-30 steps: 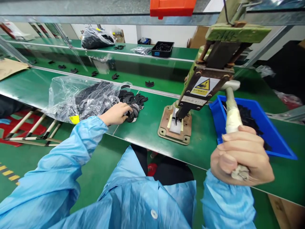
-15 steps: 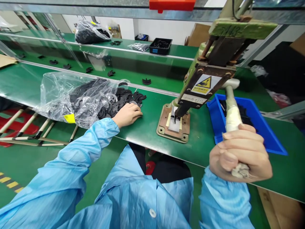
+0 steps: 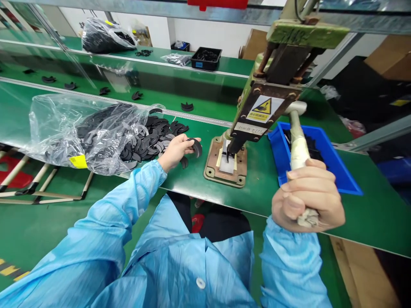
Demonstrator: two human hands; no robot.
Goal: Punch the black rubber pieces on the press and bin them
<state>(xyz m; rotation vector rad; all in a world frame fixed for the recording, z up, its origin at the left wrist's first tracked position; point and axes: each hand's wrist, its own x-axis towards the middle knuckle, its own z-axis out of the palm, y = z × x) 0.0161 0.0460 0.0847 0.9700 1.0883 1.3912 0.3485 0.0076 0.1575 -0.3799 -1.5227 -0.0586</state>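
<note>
My left hand [image 3: 176,150] holds a black crescent-shaped part [image 3: 197,146] just above the green table, right of a pile of the same black parts [image 3: 150,137] spilling from a clear plastic bag [image 3: 73,128]. Another black part [image 3: 184,162] lies on the table under that hand. My right hand [image 3: 306,196] is closed around the taped lever handle [image 3: 298,149] of a green hand press [image 3: 272,85]. The press's brown base plate [image 3: 224,164] with a white fixture sits between my two hands.
A blue bin [image 3: 324,164] with black parts stands right of the press. Behind runs a green conveyor [image 3: 208,100] with scattered black parts, a black tray [image 3: 206,58] and another bag of parts [image 3: 102,36] beyond it. Cardboard boxes stand at the far right.
My left hand has left the pile and lifted one black part, moving right toward the press base. My right hand has stayed on the lever handle.
</note>
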